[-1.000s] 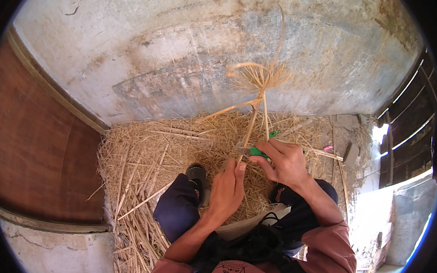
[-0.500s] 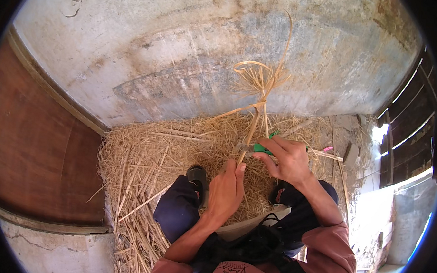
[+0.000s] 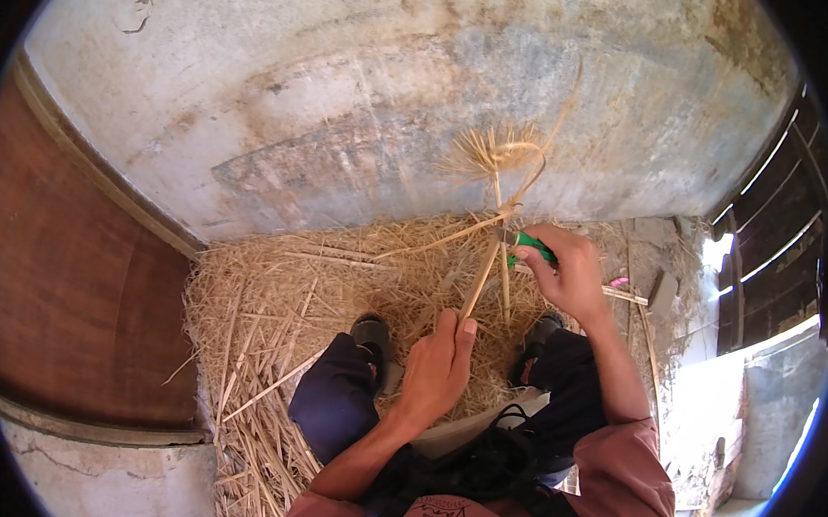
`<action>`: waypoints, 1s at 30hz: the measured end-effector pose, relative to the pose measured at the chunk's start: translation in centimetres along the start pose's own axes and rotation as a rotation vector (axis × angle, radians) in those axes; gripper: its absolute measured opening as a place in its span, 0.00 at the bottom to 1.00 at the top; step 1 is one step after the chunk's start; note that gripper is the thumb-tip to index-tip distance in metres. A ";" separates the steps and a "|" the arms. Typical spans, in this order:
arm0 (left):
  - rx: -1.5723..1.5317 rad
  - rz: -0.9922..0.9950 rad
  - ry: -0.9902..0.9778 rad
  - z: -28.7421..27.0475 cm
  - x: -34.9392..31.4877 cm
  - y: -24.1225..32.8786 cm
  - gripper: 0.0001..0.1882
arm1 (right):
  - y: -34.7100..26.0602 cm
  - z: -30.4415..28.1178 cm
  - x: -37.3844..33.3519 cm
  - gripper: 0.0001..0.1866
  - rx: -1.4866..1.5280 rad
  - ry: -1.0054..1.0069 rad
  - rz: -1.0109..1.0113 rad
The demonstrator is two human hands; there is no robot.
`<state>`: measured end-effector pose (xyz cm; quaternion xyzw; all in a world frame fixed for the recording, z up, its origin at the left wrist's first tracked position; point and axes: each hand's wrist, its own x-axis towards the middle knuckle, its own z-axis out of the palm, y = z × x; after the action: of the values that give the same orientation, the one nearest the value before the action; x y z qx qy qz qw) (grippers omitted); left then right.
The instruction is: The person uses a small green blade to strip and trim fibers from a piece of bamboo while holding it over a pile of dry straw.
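Note:
My left hand point(image 3: 435, 370) is closed around the lower end of a long tan stalk point(image 3: 481, 278), thumb along it. The stalk slants up and away, its far end near a junction of thin strips. My right hand point(image 3: 566, 270) grips a green-handled knife point(image 3: 535, 248). Its grey blade lies across the upper part of the stalk, just below that junction. Beyond it a spiky fan of dry fibres point(image 3: 492, 153) tops another thin stem point(image 3: 505, 290), and a curled strip point(image 3: 560, 122) rises against the wall.
Straw and shavings point(image 3: 330, 273) cover the floor, with loose dry stalks point(image 3: 262, 363) piled at the left. A stained wall point(image 3: 347, 98) stands ahead, and a brown panel point(image 3: 90, 272) is at the left. My shoes point(image 3: 372, 335) rest on the straw. A small block point(image 3: 662, 292) lies at right.
My right hand has moved the knife up and away along the stalk, from near my left hand to near the junction. The stalk's far end and strips have shifted slightly right.

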<state>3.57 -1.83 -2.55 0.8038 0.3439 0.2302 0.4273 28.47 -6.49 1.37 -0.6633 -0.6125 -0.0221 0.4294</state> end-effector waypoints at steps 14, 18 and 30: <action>-0.322 0.036 0.032 -1.2 0.9 -1.0 0.14 | -2.3 3.2 -2.7 0.14 -0.057 -0.063 -0.349; -0.226 0.088 0.087 -1.3 0.8 -0.3 0.13 | -2.3 3.4 -2.8 0.16 -0.096 -0.051 -0.379; -0.300 0.013 0.074 -1.3 0.2 -0.3 0.15 | -1.8 3.0 -2.4 0.14 -0.138 0.020 -0.278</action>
<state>2.74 -0.90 -2.08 0.7240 0.3160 0.3112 0.5283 24.92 -6.76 -0.89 -0.5998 -0.6911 -0.1302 0.3817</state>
